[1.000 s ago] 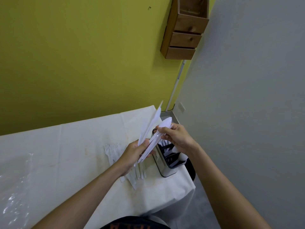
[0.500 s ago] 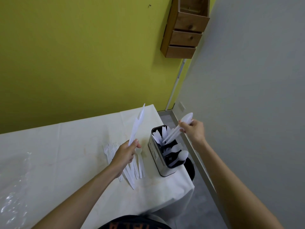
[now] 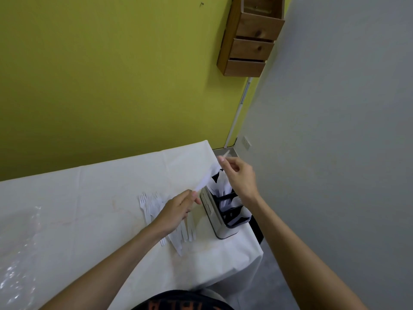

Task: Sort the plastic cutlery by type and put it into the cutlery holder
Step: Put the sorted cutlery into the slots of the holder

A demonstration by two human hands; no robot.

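A table (image 3: pixel 89 198) is covered with a smooth white cloth marked by faint creases and pale stains. At its far right corner a cutlery holder (image 3: pixel 212 220) is set upright. It is a box with rounded corners, a brushed metal wall and black dividers inside. White plastic cutlery is stood in its compartments, though the type in each cannot be told.

The left hand (image 3: pixel 176 209) is held just beside the holder's left wall. Its fingers are curled round the lower end of a long white piece (image 3: pixel 204 181), flat, tapering and blurred, which is tilted up and to the right.

The right hand (image 3: pixel 240 177) is held above the holder. A thin white piece (image 3: pixel 226 153) is pinched between its thumb and forefinger, and the other fingers are loosely curled. Only a short tip is shown past the fingertips, so its type cannot be told.

On the cloth to the left of the left hand, white plastic forks (image 3: pixel 148 203) are laid side by side with their tines pointing away. More slim white handles (image 3: pixel 181 240) are fanned out below the left wrist. A crinkled clear plastic sheet (image 3: pixel 17 253) is spread at the near left.

A knotty wooden wall rack (image 3: pixel 250 48) of stacked open boxes is fixed to the matt yellow-green wall (image 3: pixel 111 74), beside a plain grey wall (image 3: pixel 335 130).
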